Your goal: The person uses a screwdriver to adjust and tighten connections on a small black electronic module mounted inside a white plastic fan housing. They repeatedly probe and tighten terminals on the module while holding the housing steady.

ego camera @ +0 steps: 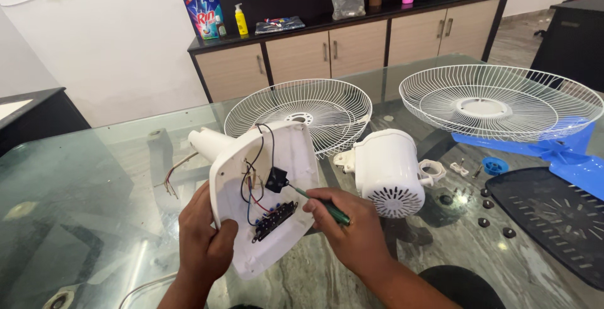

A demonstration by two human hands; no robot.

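My left hand [202, 241] grips the edge of a white fan base shell [296, 158], tilted so its inside faces me. Inside it are black and red wires, a small black block [276, 179] and a black switch board [274, 221]. My right hand [350, 228] holds a green-handled screwdriver [321, 204] whose tip reaches the black block. A white stem [209, 141] sticks out behind the shell, with loose wires [175, 172] trailing left.
On the glass table [75, 177] lie a white motor housing [389, 172], two white wire grilles [302, 111] [500, 101], blue fan blades [566, 153], a black grid plate [553, 214], a blue cap [495, 166] and several small black feet [484, 204]. A cabinet [352, 48] stands behind.
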